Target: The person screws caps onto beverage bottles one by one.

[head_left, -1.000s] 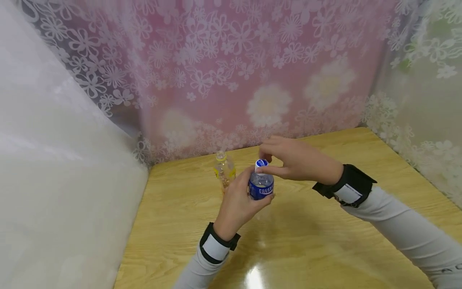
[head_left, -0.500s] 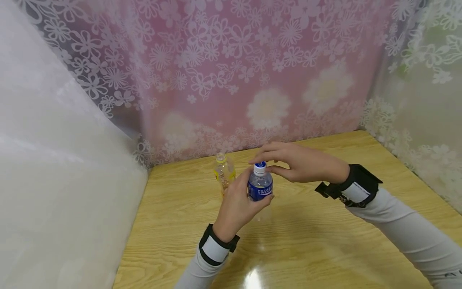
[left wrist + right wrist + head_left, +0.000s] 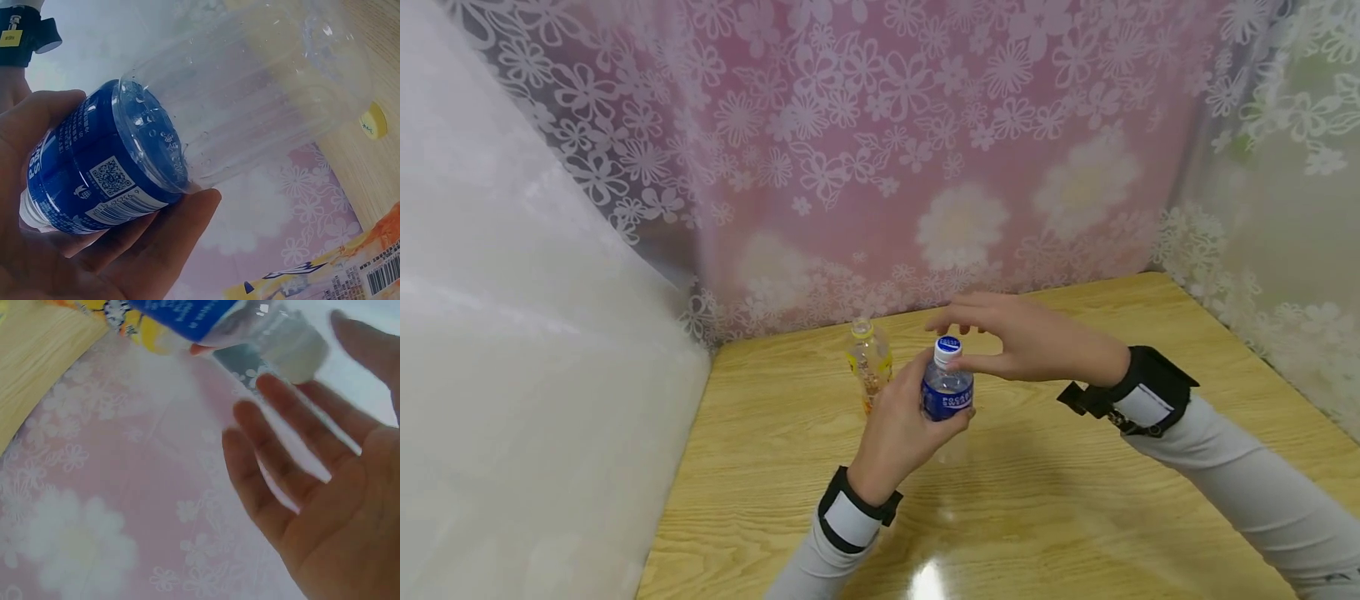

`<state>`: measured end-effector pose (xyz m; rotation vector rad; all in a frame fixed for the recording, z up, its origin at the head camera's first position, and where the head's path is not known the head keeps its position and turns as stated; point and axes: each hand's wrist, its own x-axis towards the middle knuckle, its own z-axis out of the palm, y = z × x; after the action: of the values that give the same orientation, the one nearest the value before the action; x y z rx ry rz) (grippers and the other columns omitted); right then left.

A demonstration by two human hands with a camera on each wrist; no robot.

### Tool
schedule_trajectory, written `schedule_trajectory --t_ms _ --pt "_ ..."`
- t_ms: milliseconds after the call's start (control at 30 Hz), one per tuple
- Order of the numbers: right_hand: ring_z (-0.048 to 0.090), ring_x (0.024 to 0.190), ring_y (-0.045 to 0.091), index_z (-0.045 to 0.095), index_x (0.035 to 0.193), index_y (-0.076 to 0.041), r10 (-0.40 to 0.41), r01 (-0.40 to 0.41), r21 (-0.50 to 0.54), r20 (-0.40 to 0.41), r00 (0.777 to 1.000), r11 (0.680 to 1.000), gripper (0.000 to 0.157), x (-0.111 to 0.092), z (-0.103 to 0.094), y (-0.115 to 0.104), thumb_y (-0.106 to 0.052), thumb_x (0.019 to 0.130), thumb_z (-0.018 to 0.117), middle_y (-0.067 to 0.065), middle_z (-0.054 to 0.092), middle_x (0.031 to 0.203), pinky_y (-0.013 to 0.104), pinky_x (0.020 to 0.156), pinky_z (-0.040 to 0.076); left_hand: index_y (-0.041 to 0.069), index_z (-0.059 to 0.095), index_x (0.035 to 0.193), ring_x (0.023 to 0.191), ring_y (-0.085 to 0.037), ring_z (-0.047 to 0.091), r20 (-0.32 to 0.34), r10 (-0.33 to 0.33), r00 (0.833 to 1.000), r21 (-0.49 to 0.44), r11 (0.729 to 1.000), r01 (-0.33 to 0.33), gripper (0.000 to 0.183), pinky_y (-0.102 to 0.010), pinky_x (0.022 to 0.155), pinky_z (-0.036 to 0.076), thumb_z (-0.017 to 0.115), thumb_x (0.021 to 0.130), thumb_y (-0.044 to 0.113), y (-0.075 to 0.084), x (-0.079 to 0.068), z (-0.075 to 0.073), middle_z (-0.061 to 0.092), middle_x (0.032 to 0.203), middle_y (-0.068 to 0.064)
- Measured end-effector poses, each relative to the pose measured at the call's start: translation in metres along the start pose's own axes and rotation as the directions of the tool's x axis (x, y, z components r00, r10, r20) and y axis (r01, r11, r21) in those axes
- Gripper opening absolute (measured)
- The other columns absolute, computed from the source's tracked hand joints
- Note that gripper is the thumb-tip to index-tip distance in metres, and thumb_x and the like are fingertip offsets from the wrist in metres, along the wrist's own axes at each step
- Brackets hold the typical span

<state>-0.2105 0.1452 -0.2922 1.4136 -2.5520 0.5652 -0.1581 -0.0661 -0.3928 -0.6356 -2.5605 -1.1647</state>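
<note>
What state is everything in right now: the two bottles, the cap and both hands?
Blue-label bottle: upright, held off the table, looks nearly empty.
White cap: on the bottle's neck; whether screwed tight cannot be told.
Yellow-label bottle: standing on the table, untouched; its cap cannot be made out.
Left hand: grips the blue-label bottle.
Right hand: thumb at the cap, fingers spread above it.

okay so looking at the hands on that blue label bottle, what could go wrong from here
1. The left hand grips the blue-label bottle off the wooden table; a slip of the grip could drop it.
2. The right hand has loose, spread fingers at the white cap, so its hold on the cap may be weak and the cap could fall.
3. The yellow-label bottle stands close behind; a jolt might tip it.
</note>
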Motion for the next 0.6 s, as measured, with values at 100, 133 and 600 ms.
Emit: schedule_trajectory --t_ms 100,133,600 --pt "0.06 0.123 0.017 0.064 0.136 -0.022 -0.039 0.037 0.064 0.029 0.999 0.997 0.041 -0.001 -0.006 0.0 -0.02 0.096 0.073 -0.006 0.063 0.133 0.04 0.093 0.055 0.022 0.043 0.151 0.11 -0.012 0.066 -0.002 0.0 1.0 0.001 1.0 0.0 0.081 -0.033 0.086 0.058 0.082 0.084 0.043 0.0 0.001 -0.001 0.062 0.133 0.003" --pt "0.06 0.124 0.019 0.065 0.135 -0.021 -0.048 0.046 0.067 0.032 0.998 0.997 0.041 -0.001 -0.007 0.0 -0.016 0.095 0.074 -0.005 0.063 0.133 0.04 0.094 0.055 0.022 0.043 0.151 0.111 -0.012 0.066 -0.001 -0.001 1.0 -0.001 1.0 0.001 0.081 -0.033 0.087 0.058 0.083 0.084 0.042 0.0 0.002 -0.001 0.062 0.134 0.003" --pt "0.054 0.1 0.011 0.067 0.112 -0.018 -0.07 0.069 -0.022 -0.047 0.996 0.997 0.018 0.001 0.002 0.003 -0.023 0.096 0.073 -0.006 0.062 0.108 0.036 0.084 0.052 0.023 0.046 0.15 0.105 -0.01 0.068 -0.015 0.018 1.0 0.002 1.0 -0.018 0.079 -0.03 0.082 0.058 0.083 0.083 0.044 -0.001 0.004 0.004 0.065 0.128 0.004"
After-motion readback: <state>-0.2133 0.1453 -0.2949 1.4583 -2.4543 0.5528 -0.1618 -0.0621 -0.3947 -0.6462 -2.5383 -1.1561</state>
